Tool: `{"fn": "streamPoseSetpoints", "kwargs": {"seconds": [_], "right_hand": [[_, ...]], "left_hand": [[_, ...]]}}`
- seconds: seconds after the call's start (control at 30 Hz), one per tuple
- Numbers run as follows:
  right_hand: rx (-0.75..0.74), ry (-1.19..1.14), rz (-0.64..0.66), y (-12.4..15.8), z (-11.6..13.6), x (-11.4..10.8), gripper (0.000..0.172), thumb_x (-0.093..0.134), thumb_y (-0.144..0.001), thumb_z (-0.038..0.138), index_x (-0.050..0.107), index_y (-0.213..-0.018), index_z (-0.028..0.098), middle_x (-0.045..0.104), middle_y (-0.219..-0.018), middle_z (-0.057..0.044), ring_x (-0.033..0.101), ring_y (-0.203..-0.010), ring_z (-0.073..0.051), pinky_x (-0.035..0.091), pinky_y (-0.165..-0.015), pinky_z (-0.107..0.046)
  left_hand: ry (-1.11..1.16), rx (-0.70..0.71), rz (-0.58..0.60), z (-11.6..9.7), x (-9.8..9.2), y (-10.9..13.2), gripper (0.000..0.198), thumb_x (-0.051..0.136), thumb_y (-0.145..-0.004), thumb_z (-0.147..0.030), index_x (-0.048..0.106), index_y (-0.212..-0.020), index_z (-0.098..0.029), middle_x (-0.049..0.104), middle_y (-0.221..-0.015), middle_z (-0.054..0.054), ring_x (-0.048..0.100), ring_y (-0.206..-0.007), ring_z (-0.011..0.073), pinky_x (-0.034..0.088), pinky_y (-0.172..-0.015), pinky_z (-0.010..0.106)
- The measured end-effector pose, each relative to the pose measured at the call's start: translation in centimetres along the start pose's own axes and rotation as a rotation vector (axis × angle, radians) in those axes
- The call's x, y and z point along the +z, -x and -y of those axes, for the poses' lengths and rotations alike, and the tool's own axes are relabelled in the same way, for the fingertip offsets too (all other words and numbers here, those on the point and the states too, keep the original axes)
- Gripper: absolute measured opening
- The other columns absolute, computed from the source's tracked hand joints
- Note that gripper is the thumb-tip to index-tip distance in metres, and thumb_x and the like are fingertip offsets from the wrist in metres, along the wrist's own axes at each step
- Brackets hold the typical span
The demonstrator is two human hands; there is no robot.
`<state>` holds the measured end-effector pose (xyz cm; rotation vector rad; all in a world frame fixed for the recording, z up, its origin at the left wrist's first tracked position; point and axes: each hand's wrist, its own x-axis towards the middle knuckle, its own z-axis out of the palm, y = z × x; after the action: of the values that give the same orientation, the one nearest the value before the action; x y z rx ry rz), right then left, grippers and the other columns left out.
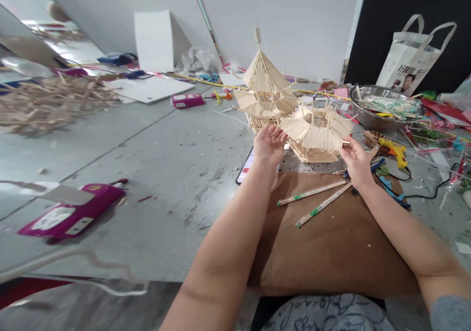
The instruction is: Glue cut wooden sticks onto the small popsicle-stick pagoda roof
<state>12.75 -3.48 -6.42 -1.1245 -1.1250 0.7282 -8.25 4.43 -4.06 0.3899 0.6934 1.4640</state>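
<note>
Between my hands is a pagoda tier (319,137) made of pale wooden sticks, with slatted sloping roof panels around an open middle. My left hand (270,144) is closed at its left corner, palm turned up. Thumb and fingers of my right hand (355,160) pinch the right corner of the roof. Just behind and to the left rises a taller stick pagoda (265,83) with a pointed top. Under my forearms, two wrapped pairs of chopsticks (312,192) lie on a brown sheet (331,252). A phone (246,168) is partly hidden behind my left hand.
At right are a metal bowl (384,121) of wrapped sticks, a yellow glue gun (395,151) with its cord, and a white bag (405,61). Magenta devices (79,210) and a heap of loose sticks (55,102) occupy the left side.
</note>
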Motion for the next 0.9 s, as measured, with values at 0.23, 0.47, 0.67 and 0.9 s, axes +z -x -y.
{"fn": "streamPoseSetpoints", "kwargs": {"seconds": [0.23, 0.47, 0.67, 0.9], "right_hand": [[0.028, -0.043, 0.027, 0.8, 0.7, 0.2, 0.037, 0.060, -0.069, 0.031, 0.054, -0.103, 0.020, 0.064, -0.098, -0.004, 0.059, -0.095, -0.015, 0.045, -0.090, -0.033], [0.064, 0.008, 0.016, 1.5, 1.3, -0.4, 0.045, 0.062, -0.069, 0.035, 0.052, -0.110, 0.021, 0.063, -0.099, -0.004, 0.060, -0.086, -0.014, 0.048, -0.076, -0.028], [-0.075, 0.103, -0.085, 0.3, 3.2, -2.8, 0.020, 0.060, -0.073, 0.038, 0.057, -0.082, 0.021, 0.060, -0.069, 0.003, 0.054, -0.053, -0.008, 0.044, -0.053, -0.022], [-0.127, 0.522, 0.093, 1.0, 3.5, -5.9, 0.023, 0.053, -0.079, 0.040, 0.064, -0.074, 0.021, 0.059, -0.056, 0.003, 0.050, -0.048, -0.010, 0.039, -0.052, -0.024]], "left_hand": [[-0.093, -0.040, -0.040, 0.8, -0.4, -0.1, 0.019, 0.043, -0.081, -0.036, 0.050, -0.075, -0.019, 0.055, -0.073, 0.003, 0.057, -0.066, 0.0108, 0.050, -0.071, 0.024], [-0.267, -0.015, -0.143, 1.4, 0.2, 0.4, 0.023, 0.044, -0.082, -0.039, 0.053, -0.085, -0.018, 0.057, -0.073, 0.002, 0.054, -0.060, 0.0107, 0.045, -0.057, 0.023], [-0.718, 0.610, -0.368, 0.8, 1.7, 2.0, 0.029, 0.043, -0.085, -0.030, 0.046, -0.114, -0.023, 0.053, -0.112, 0.005, 0.051, -0.104, 0.0151, 0.046, -0.078, 0.025], [-0.981, 0.926, -0.042, 1.4, 4.7, 8.5, 0.026, 0.045, -0.086, -0.029, 0.050, -0.111, -0.024, 0.045, -0.124, 0.006, 0.052, -0.100, 0.0167, 0.047, -0.077, 0.026]]}}
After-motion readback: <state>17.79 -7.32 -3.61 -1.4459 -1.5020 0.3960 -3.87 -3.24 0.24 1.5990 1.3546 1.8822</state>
